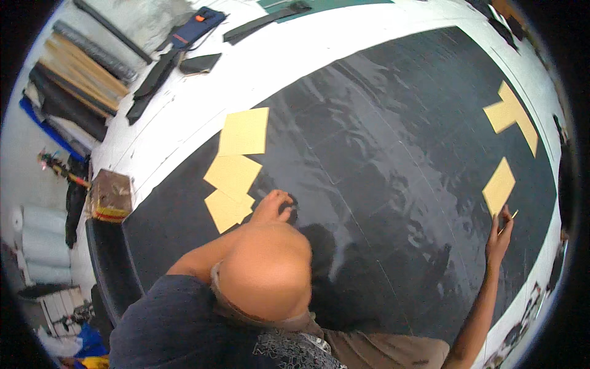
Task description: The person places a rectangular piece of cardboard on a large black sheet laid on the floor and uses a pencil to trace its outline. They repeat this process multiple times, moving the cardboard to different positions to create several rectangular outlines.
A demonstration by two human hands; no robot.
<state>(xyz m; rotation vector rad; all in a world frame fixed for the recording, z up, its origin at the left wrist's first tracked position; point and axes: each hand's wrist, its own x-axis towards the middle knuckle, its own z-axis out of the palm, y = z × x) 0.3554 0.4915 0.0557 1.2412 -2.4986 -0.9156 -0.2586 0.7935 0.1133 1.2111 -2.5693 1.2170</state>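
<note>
At the far left, pale rolls (46, 237) stand by the wall. Above them lean dark rolls (70, 101) and brown boards (89, 71), with a strip of blue (52, 128) beside them. To their right, a worn brown box (112, 189) sits on the white floor (178, 120), just beside the edge of a wide black sheet (369, 160). Farther up lie a long dark strip (150, 89), a folded dark piece (201, 63) and a dark blue pouch (200, 27) with a small orange patch.

On the left part of the sheet, yellow cards lie in an uneven column: a top card (244, 131), a middle card (232, 174) and a lower card (225, 212), the last two overlapping. The left hand (271, 208) is just to their right, beyond the person's bare knee (264, 270). Its fingers are partly curled; whether it holds anything cannot be told.

Up beyond the sheet are another dark strip (265, 23) and a green sheet (341, 8). The middle of the black sheet is creased and shiny, with thin pale lines across it.

Toward the right, a single yellow card (499, 186) lies at a slant, its near corner at the fingertips of the right hand (499, 232), which grips a thin pale stick (515, 214). Farther up, more yellow cards (501, 117) lie together near the sheet's right edge.
</note>
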